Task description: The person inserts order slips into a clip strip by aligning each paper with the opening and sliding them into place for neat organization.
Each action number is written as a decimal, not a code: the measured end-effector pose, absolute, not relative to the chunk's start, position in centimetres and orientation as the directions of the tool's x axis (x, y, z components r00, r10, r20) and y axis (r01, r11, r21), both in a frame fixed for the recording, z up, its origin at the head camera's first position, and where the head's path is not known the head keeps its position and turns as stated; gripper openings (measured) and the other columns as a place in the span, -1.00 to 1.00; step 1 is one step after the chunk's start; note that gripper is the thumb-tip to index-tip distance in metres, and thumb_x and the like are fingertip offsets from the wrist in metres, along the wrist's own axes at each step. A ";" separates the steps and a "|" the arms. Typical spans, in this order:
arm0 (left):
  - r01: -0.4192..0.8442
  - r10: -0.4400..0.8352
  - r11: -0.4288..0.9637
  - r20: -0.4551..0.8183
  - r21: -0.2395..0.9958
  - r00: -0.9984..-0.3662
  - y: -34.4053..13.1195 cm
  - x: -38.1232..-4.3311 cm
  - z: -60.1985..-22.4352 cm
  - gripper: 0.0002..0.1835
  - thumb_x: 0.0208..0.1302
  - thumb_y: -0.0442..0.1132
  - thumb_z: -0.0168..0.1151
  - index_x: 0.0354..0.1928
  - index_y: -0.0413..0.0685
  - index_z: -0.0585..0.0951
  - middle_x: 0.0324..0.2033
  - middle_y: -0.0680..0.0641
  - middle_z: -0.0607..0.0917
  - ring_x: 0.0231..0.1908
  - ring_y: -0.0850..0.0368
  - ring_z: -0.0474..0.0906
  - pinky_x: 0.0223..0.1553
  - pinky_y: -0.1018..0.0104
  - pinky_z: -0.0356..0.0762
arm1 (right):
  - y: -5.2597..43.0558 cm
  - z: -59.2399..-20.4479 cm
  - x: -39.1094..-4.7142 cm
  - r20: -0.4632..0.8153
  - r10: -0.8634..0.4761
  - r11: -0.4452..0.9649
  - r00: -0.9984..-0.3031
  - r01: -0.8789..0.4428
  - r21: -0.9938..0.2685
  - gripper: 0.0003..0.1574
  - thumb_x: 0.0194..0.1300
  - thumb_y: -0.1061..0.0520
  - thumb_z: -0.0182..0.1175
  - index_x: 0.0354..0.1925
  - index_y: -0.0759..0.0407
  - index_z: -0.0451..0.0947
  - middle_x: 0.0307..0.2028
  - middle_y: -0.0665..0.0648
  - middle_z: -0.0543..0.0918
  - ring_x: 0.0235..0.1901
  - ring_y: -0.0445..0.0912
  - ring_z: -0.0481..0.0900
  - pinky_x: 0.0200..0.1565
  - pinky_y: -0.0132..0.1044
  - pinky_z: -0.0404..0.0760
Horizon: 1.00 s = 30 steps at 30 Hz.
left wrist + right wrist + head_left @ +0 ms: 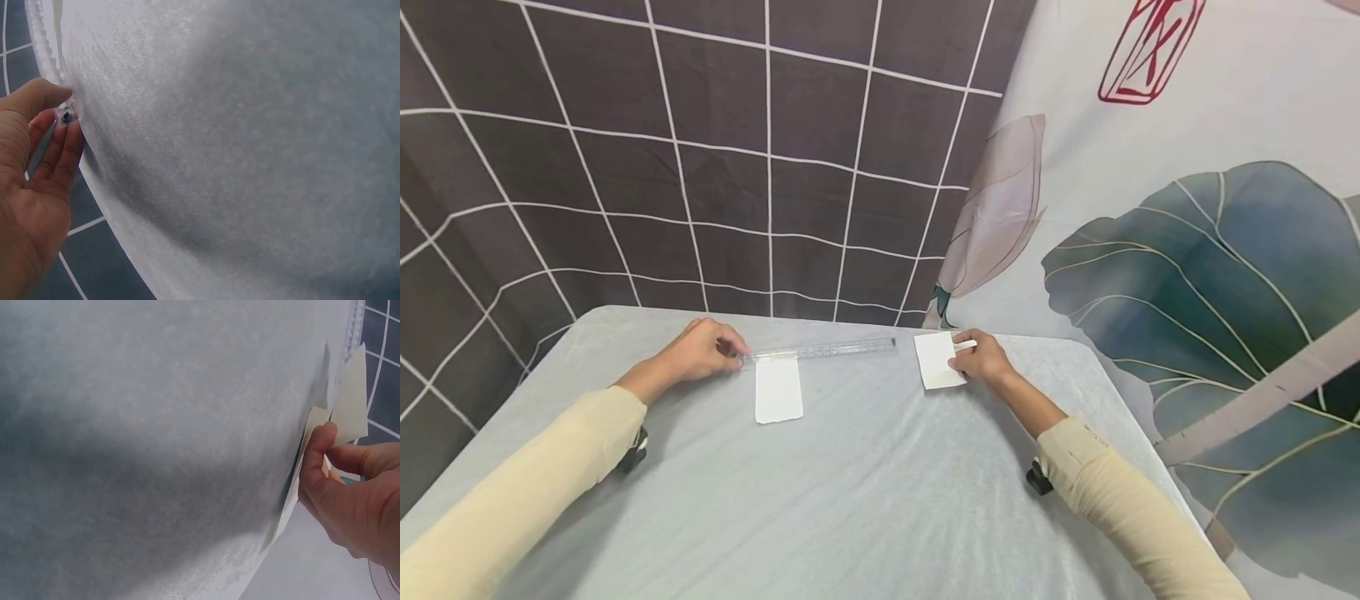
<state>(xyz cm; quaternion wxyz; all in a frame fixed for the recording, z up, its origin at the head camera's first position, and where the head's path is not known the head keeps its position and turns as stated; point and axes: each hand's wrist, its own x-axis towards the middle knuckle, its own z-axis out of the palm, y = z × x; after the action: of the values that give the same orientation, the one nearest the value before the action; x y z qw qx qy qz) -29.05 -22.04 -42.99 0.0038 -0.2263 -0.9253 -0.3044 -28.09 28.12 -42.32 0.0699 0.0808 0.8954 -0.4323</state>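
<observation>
Near the far edge of the table, my left hand [703, 348] pinches the left end of a long clear plastic strip [846, 348]. In the left wrist view, thumb and fingers close on the strip's tip [66, 116], which has a small dark spot. A white rectangular card [778, 392] lies flat with its top edge at the strip, close to the left hand. To the right, my right hand [987, 360] holds a white paper card [936, 362] between thumb and fingers. In the right wrist view this folded card [351, 400] has one flap standing up.
A pale grey cloth covers the table [865, 492]. Behind it hangs a dark curtain [715, 108] with white grid lines, and to the right a white one [1195, 250] with a large leaf print. Both sleeves carry dark wrist cameras.
</observation>
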 end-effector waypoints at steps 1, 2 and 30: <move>0.421 0.416 0.713 0.145 0.560 -0.898 -22.0 -29.1 -42.9 -0.79 0.13 -0.44 0.57 -0.19 -0.08 0.94 -0.17 -0.12 0.92 -0.21 0.13 0.67 0.00 0.14 0.70 | 28.1 -42.4 -28.0 -0.196 0.078 0.611 -0.978 0.202 -0.765 -0.31 0.53 0.32 0.34 0.53 0.35 0.44 0.22 0.47 0.74 -0.17 -0.08 0.72 -0.21 -0.40 0.67; 0.424 0.417 0.712 0.149 0.559 -0.896 -22.0 -29.1 -42.9 -0.80 0.13 -0.44 0.57 -0.20 -0.09 0.93 -0.18 -0.12 0.92 -0.21 0.13 0.67 0.00 0.13 0.70 | 28.1 -42.4 -27.9 -0.198 0.075 0.610 -0.977 0.202 -0.766 -0.32 0.53 0.32 0.35 0.52 0.34 0.45 0.22 0.46 0.74 -0.18 -0.09 0.72 -0.21 -0.41 0.66; 0.406 0.408 0.712 0.132 0.573 -0.903 -21.9 -28.9 -42.7 -0.80 0.13 -0.47 0.56 -0.20 -0.11 0.93 -0.15 -0.16 0.92 -0.22 0.12 0.67 -0.07 0.25 0.66 | 26.3 -42.4 -27.6 -0.237 -0.022 0.583 -0.971 0.180 -0.792 -0.38 0.45 0.31 0.40 0.42 0.36 0.58 0.13 0.38 0.82 -0.25 -0.18 0.66 -0.23 -0.41 0.61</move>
<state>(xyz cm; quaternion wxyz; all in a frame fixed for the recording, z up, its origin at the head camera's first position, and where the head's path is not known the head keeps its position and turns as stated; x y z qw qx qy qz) -28.85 -21.91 -42.71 -0.0021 -0.2198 -0.9253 -0.3090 -27.56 26.25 -42.45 0.1111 0.0450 0.8826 -0.4546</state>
